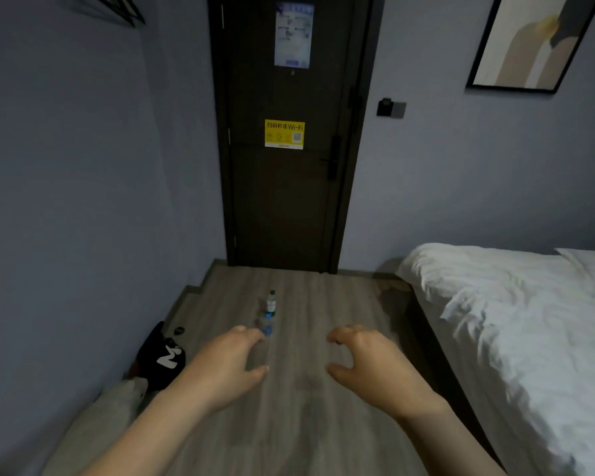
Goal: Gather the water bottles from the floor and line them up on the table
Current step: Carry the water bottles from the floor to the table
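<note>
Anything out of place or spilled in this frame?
Two water bottles sit on the floor in the walkway before the door: the green-capped bottle and, nearer, the blue-capped bottle. A black bag lies by the left wall. No spill visible.

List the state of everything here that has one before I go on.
green-capped bottle: upright on the floor, untouched.
blue-capped bottle: on the floor, nearer; blurred, pose unclear.
left hand: empty, fingers loosely curled.
right hand: empty, fingers loosely curled.
door: closed.
</note>
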`<state>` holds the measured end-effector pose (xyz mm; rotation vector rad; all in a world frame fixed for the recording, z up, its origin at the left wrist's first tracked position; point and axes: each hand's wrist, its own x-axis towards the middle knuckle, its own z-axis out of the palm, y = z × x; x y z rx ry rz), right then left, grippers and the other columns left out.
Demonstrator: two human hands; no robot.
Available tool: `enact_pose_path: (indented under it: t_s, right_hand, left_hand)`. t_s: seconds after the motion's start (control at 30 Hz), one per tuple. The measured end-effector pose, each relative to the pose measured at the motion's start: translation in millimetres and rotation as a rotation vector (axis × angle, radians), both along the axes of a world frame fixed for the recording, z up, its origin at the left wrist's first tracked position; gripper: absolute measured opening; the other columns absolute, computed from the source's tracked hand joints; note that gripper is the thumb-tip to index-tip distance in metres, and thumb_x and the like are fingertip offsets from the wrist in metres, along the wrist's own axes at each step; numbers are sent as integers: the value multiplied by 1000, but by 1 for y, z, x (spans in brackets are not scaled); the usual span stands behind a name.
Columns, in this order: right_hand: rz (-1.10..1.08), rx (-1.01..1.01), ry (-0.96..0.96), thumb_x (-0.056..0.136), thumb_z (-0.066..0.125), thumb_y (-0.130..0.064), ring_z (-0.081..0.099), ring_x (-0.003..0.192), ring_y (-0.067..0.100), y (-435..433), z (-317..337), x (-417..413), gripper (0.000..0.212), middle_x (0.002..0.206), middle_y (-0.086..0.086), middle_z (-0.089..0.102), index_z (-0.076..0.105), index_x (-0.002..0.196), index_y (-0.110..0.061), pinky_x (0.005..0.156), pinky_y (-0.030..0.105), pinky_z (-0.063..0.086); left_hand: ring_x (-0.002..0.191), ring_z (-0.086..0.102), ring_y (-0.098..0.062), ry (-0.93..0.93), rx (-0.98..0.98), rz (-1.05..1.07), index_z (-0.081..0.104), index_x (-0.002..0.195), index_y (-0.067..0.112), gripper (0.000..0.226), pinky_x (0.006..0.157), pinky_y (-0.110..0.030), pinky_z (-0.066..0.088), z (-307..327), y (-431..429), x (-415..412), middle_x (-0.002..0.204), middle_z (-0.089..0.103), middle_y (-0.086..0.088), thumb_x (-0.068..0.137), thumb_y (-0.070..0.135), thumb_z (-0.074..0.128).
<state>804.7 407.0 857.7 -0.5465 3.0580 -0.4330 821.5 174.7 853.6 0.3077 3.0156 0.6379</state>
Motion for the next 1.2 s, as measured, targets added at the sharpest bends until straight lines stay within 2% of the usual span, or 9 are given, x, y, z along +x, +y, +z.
enact_pose_path:
  t_s: [0.17, 0.33, 0.47, 0.77, 0.87, 0.97, 1.07, 1.2]
  right_hand:
    - [-49, 8, -82, 88, 59, -46, 52, 116, 5, -25, -18, -102, 47, 131, -13, 52, 46, 132, -35, 94, 20, 43]
    - [-81, 44, -108, 89, 60, -42, 55, 112, 7, -46, -21, -186, 45, 128, -10, 56, 51, 131, -30, 95, 23, 47]
    - [-87, 45, -131, 89, 60, -42, 54, 113, 5, -50, -33, -250, 44, 129, -11, 55, 51, 130, -30, 95, 19, 46]
    - [-66, 53, -197, 86, 62, -44, 56, 110, 6, -37, -82, -438, 45, 125, -10, 57, 52, 128, -31, 93, 22, 48]
    - [-48, 50, -226, 86, 62, -43, 57, 109, 7, -29, -91, -504, 45, 124, -9, 57, 53, 127, -30, 91, 21, 48]
    - [-22, 57, -255, 85, 63, -42, 57, 109, 7, -27, -101, -563, 45, 124, -9, 57, 53, 127, -29, 90, 22, 49]
    - [22, 66, -285, 86, 63, -42, 57, 109, 8, -30, -112, -616, 46, 125, -8, 58, 53, 128, -28, 90, 21, 47]
    - [65, 83, -352, 87, 62, -41, 56, 111, 8, -42, -129, -683, 47, 127, -7, 57, 52, 130, -27, 91, 19, 44]
  left_hand:
    - [114, 51, -8, -26, 33, -23, 50, 128, 25, 43, 97, -22, 39, -18, -32, -108, 123, 51, 6, 89, 40, 59]
    - [110, 53, -12, -83, 8, -65, 53, 123, 19, 38, 91, -21, 39, -25, -53, -211, 120, 54, 2, 89, 35, 59]
    - [107, 54, -15, -117, 11, -65, 55, 119, 15, 38, 90, -26, 42, -37, -57, -283, 118, 54, -1, 88, 36, 60]
    - [107, 57, -19, -144, -1, -10, 59, 111, 13, 33, 90, -29, 43, -77, -49, -454, 112, 60, -3, 84, 32, 63]
    - [109, 56, -17, -188, 13, 26, 60, 115, 17, 34, 90, -24, 42, -85, -42, -507, 117, 60, -1, 85, 32, 63]
    - [113, 55, -13, -204, 18, 63, 57, 123, 21, 40, 84, -14, 35, -95, -39, -552, 123, 58, 2, 86, 34, 62]
    - [106, 57, -14, -248, 41, 116, 59, 118, 18, 34, 81, -16, 37, -108, -43, -593, 117, 59, 0, 86, 30, 61]
    - [103, 56, -12, -297, 94, 156, 59, 111, 21, 27, 83, -15, 39, -130, -56, -651, 110, 56, 4, 86, 30, 63]
